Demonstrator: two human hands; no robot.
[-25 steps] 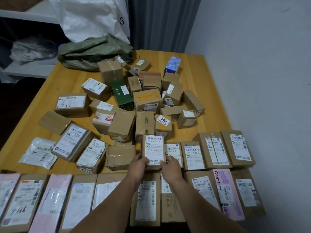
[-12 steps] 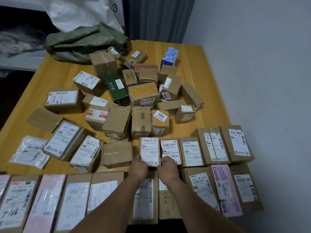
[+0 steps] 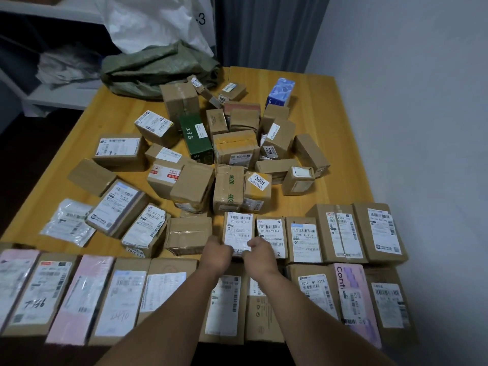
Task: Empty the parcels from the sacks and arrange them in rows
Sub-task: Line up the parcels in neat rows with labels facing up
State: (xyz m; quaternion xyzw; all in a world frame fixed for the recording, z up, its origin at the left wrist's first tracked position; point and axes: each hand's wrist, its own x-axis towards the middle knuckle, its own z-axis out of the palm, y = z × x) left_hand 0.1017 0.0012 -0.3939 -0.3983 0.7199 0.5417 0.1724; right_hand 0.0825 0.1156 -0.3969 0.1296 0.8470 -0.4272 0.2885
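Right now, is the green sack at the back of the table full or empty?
Mostly empty, it seems. The green sack lies flat and crumpled on the table, with loose parcels spilled before it. Whether anything remains inside cannot be told.

Parcel-strewn wooden table (image 3: pixel 346 143), green sack (image 3: pixel 158 72)

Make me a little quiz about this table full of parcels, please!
1. True or false: both hands are on the same white-labelled parcel.
2. Which colour is the box with white characters in the loose pile? A) green B) red C) black
3. Fill in: the crumpled green sack lies at the table's ____ end.

Key: 1 true; 2 A; 3 far
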